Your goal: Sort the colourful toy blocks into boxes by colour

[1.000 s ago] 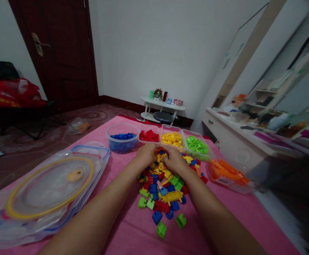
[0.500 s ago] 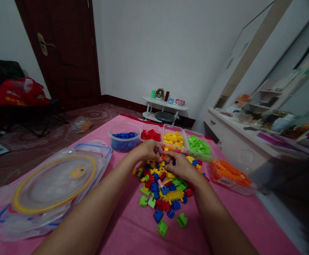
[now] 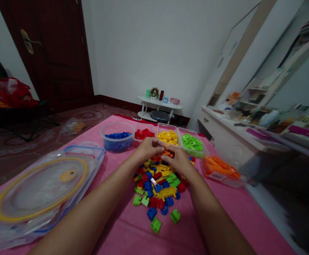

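Stacked lids (image 3: pixel 41 184) lie flat at far left, best left well apart from the handwork; next come the round tub (image 3: pixel 107 144) of blue pieces and the red pieces (image 3: pixel 144 133) in their box, beyond the left hand (image 3: pixel 149 149), whose fingers curve half open at the far end of the mixed block pile (image 3: pixel 158 184), any hold hidden; that loose heap on the pink cloth (image 3: pixel 125 223) probably wants a light, spreading touch, as pressing could scatter it; the right hand (image 3: pixel 179 159) has thumb and fingers parted, grip impossible to tell, and its wrist should stay clear of the green pieces (image 3: pixel 192 141) and orange pieces (image 3: pixel 220 168) in their boxes
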`<action>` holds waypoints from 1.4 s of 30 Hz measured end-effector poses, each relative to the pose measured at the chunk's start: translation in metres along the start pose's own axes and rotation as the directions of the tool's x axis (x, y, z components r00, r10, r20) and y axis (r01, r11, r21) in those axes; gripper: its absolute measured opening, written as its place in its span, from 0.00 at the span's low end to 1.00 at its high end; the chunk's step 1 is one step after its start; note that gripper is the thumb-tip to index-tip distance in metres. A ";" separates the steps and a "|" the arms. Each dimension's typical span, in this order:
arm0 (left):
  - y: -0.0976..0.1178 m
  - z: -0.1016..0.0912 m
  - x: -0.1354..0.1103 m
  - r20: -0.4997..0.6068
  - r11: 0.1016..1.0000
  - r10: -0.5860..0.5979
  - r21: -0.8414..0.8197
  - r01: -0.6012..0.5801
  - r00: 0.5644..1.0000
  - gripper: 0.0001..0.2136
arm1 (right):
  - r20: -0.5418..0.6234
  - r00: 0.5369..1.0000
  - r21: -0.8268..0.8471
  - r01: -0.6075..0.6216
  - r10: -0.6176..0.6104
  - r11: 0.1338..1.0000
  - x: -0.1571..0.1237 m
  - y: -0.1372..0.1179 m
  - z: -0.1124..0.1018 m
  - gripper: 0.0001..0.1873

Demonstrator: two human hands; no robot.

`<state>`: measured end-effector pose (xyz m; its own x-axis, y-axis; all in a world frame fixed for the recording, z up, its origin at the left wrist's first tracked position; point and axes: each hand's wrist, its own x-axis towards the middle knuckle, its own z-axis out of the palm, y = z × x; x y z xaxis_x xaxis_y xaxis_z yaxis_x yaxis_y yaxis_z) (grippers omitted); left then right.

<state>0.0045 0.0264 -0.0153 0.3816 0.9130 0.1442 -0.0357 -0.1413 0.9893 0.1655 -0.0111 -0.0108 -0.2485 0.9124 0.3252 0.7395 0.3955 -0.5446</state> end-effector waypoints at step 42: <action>-0.003 0.005 -0.018 -0.050 0.228 -0.059 0.972 0.062 0.997 0.11 | 0.009 1.000 -0.267 -0.008 0.011 0.964 -0.008 0.013 0.014 0.19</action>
<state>0.0028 0.0086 -0.0211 0.3364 0.9378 0.0863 0.9131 -0.3472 0.2136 0.1684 -0.0119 -0.0314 -0.2458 0.9175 0.3126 0.8818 0.3456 -0.3210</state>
